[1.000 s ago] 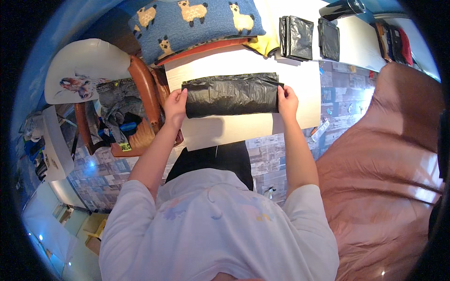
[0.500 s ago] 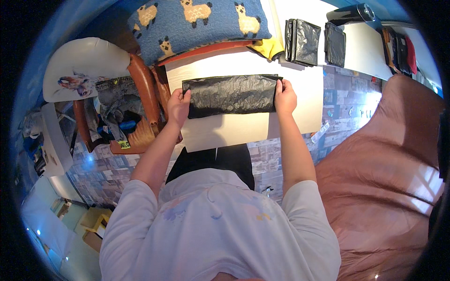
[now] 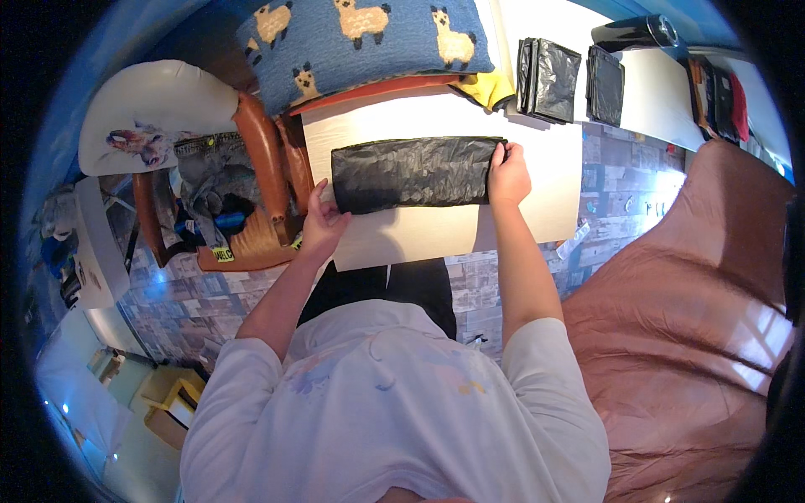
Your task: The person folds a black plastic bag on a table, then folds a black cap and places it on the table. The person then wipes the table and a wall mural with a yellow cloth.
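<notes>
A black plastic bag (image 3: pixel 411 173), folded into a long flat strip with a creased surface, lies across the white table in front of me. My right hand (image 3: pixel 509 176) pinches its right end between thumb and fingers. At the bag's lower left corner is my left hand (image 3: pixel 324 225), thumb and fingers spread apart and nothing gripped between them. Whether its fingertips touch the bag's edge I cannot tell.
Two stacks of folded black bags (image 3: pixel 549 81) (image 3: pixel 605 85) lie beyond the table (image 3: pixel 402 243), near a black roll (image 3: pixel 635 33). A blue llama-patterned cushion (image 3: pixel 360 46) and yellow cloth (image 3: pixel 488 89) border the far side. A brown-armed chair (image 3: pixel 262 155) stands left, brown fabric (image 3: pixel 679 335) right.
My left hand has let go of the bag's left end and moved down to its lower corner, fingers opening. The right hand keeps its hold on the other end.
</notes>
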### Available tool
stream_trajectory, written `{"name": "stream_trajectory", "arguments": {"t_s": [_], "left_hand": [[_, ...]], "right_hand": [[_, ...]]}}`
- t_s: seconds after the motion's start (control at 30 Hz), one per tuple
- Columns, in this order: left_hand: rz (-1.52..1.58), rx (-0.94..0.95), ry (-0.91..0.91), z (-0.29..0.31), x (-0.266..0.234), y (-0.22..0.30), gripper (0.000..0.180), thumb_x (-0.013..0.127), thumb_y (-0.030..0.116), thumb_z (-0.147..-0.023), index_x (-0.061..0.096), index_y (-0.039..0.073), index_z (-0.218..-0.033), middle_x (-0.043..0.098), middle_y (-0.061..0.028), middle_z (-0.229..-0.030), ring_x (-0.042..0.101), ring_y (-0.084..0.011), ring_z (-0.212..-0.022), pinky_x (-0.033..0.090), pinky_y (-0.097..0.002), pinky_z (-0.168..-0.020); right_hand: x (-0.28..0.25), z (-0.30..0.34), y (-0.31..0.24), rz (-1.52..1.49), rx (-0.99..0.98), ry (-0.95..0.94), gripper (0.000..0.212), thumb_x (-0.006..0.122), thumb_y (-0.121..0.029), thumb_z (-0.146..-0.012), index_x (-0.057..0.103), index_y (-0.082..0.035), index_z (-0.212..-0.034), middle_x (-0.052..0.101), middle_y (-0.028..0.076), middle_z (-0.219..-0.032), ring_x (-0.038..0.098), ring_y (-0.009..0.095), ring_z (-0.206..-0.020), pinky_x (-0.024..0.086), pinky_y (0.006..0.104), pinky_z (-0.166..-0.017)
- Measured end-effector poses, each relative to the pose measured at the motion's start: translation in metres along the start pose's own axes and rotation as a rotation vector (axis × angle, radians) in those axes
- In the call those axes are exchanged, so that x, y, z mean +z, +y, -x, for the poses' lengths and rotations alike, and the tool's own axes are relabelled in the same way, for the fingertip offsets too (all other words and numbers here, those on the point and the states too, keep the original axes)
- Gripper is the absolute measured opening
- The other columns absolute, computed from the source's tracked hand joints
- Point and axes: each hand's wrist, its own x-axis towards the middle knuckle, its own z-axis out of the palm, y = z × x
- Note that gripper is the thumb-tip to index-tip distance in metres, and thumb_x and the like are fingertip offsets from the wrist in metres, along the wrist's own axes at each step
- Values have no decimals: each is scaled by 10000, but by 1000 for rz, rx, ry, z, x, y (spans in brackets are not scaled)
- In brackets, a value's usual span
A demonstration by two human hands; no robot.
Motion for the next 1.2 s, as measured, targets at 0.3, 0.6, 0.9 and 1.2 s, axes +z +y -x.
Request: {"name": "stream_trajectory", "arguments": {"t_s": [0.3, 0.6, 0.9, 1.2], "left_hand": [[-497, 122, 26, 2, -15, 0, 753, 780, 104, -854, 429, 147, -1517, 684, -91, -952, 673, -256, -989, 492, -391, -965], [-781, 534, 207, -3, -3, 16, 605, 776, 166, -882, 523, 51, -1419, 618, -172, -1226, 637, -325, -1069, 509, -429, -954], [-788, 872, 77, -65, 22, 44, 369, 649, 82, -931, 617, 58, -1299, 623, -135, -1295, 620, -333, -1169, 504, -462, -1015], [-1173, 789, -51, -57, 52, 47, 782, 674, 515, -938, 408, 125, -1562, 319, -137, -1643, 289, -341, -1523, 225, -597, -1223]], "right_hand": [[3, -1, 0, 58, -5, -28, 282, 581, -405, -1004, 638, -137, -1072, 750, 102, -1002, 711, 349, -883, 546, 483, -734], [7, -1, 4, 61, -18, 13, 282, 577, -415, -1002, 643, -150, -1075, 752, 97, -974, 711, 350, -868, 544, 479, -713], [15, -1, 11, 35, -48, 76, 303, 568, -444, -1008, 635, -158, -1084, 747, 126, -890, 707, 375, -792, 528, 494, -671], [8, 1, 3, 38, -25, 37, 277, 585, -395, -998, 652, -143, -1095, 752, 97, -982, 711, 346, -857, 543, 475, -710]]}}
